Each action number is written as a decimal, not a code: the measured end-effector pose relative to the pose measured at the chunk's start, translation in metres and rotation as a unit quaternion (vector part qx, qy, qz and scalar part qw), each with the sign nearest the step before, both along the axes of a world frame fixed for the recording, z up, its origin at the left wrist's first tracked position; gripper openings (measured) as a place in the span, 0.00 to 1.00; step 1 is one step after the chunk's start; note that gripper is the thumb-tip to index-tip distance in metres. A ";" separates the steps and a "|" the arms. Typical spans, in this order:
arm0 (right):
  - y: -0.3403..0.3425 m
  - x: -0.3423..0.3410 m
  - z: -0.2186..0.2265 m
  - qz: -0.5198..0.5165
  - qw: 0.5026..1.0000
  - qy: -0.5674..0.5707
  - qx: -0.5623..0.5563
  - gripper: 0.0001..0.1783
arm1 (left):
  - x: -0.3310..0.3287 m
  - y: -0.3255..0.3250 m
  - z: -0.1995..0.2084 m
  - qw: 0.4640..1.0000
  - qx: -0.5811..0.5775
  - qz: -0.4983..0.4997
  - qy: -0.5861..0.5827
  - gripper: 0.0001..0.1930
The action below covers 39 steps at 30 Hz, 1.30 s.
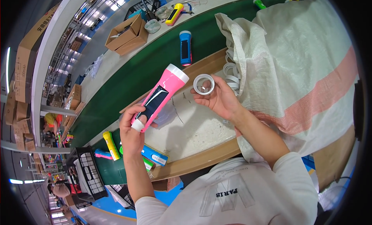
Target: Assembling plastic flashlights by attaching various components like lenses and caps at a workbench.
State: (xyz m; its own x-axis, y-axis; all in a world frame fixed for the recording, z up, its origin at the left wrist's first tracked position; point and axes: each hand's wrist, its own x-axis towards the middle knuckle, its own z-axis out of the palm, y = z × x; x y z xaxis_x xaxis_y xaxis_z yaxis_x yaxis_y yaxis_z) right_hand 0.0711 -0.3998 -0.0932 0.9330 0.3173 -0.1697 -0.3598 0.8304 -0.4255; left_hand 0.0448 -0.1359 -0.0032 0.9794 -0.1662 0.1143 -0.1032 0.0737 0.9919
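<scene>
A pink flashlight (pixel 167 84) with a white head and a dark panel along its body is gripped near its tail by my left hand (pixel 132 126). The thumb lies against the panel's lower end, and the flashlight tilts with its head up and to the right. Just right of that head, my right hand (pixel 225 101) holds a white ring (pixel 195 85) between thumb and fingers, its round opening facing me. Ring and flashlight are apart. Several more white rings (pixel 231 78) lie at the mouth of a woven sack (pixel 298 66) beyond my right hand.
A blue flashlight (pixel 185 48) lies on the green belt (pixel 155 66) ahead. Yellow (pixel 111 145) and blue (pixel 155 154) flashlights lie by my left forearm. An open cardboard box (pixel 135 40) and a yellow-and-pink flashlight (pixel 174 14) stand along the far ledge. The sack fills the right side.
</scene>
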 end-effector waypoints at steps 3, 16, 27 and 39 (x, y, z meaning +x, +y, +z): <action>0.002 -0.004 0.001 0.008 1.000 -0.009 -0.001 0.24 | -0.009 0.005 -0.001 1.000 -0.005 -0.001 0.003 0.10; 0.003 -0.008 0.005 0.034 0.997 -0.066 -0.001 0.24 | 0.103 0.001 -0.059 0.944 0.276 0.136 -0.122 0.17; -0.008 -0.005 0.003 0.037 0.995 -0.086 0.020 0.28 | 0.110 -0.159 -0.112 0.931 0.276 -0.166 -0.172 0.25; -0.010 -0.004 0.004 0.020 0.997 -0.058 0.046 0.27 | 0.049 -0.104 -0.113 0.844 0.449 -0.114 -0.271 0.28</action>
State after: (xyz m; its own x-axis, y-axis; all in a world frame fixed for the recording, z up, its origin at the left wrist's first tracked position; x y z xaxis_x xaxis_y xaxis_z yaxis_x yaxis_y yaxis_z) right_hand 0.0666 -0.4100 -0.0894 0.9309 0.3641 -0.0299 -0.3465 0.8541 -0.3879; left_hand 0.0941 -0.2398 -0.1157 0.7543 -0.6017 0.2625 -0.6444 -0.6024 0.4710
